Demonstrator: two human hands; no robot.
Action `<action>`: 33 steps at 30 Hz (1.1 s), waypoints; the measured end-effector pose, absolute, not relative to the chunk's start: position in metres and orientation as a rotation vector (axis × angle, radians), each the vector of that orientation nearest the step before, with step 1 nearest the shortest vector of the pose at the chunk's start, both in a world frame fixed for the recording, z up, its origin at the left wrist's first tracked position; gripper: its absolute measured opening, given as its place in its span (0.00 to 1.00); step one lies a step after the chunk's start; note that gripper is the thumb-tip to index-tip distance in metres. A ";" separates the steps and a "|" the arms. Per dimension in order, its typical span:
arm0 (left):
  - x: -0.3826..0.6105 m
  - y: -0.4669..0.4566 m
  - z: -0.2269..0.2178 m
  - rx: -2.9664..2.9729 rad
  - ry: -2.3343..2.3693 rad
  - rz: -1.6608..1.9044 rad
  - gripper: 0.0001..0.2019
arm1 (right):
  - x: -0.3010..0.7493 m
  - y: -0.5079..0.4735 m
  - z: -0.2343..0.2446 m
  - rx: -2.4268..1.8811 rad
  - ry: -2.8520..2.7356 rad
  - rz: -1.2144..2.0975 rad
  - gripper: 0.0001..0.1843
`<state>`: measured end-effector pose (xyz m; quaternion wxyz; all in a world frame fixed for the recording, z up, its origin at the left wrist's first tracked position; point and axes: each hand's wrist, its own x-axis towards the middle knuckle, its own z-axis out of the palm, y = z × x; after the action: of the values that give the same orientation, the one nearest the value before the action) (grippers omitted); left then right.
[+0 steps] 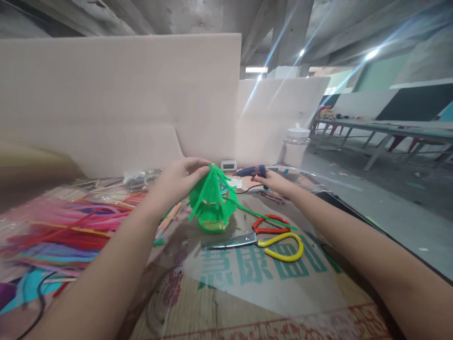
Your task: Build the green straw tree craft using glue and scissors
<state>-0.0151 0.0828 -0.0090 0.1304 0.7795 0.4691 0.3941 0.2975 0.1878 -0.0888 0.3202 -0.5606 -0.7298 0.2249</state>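
My left hand [186, 175] is closed on the peaked top of a small green pipe-cleaner craft [212, 208], shaped like a little hut with a fringed roof and rounded base. One long green strand sticks out from it to the right. My right hand [275, 182] grips a dark blue hot glue gun [253, 171] behind the craft; a small red light glows on it, and its nozzle points left. Scissors [255, 239] with one red and one yellow handle loop lie in front of the craft, blades toward the left.
Loose pink, red and blue pipe cleaners [71, 231] are heaped at the left. A small white digital timer [228, 165] and a clear bottle with a white lid [296, 146] stand at the back, before white boards [123, 94]. A black cord [42, 302] trails at lower left.
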 end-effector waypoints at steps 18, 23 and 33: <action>-0.035 0.086 0.002 2.269 1.448 1.128 0.20 | 0.269 0.225 -0.099 -1.637 -2.160 0.409 0.19; -0.034 0.082 0.003 2.264 1.443 1.110 0.20 | 0.282 0.207 -0.088 -1.697 -2.178 0.268 0.17; -0.031 0.079 0.004 2.262 1.436 1.073 0.21 | 0.293 0.110 -0.068 -1.601 -2.308 0.188 0.14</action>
<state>-0.0311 0.0795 0.0044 0.1273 0.7773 0.4936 0.3686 0.2929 0.1098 -0.0677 0.1623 -0.5612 -0.8089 0.0660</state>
